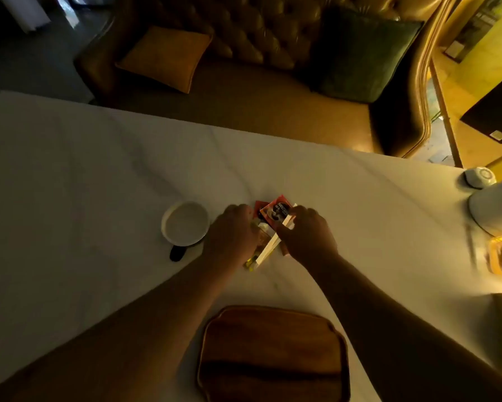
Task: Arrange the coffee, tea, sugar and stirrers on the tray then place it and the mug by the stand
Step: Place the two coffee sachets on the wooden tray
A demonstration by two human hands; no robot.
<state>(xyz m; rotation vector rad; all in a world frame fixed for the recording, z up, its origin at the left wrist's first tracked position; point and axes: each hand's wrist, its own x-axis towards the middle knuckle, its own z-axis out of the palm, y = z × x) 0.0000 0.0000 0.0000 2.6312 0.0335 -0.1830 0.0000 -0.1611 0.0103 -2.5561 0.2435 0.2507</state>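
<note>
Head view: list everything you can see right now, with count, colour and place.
Tray: one, brown wood, bare, near table edge.
Mug: one, white with dark handle, left of the hands.
Coffee sachets: at least two, red, under the hands.
Stirrers: a pale bundle, count unclear, between the hands.
Yellow-tipped packet: one, below the left hand.
Table: one, white cloth.
Sofa: one, brown, beyond the table.
Cushions: one orange, one green, on the sofa.
Hands: left and right, gathering the sachets and stirrers.
</note>
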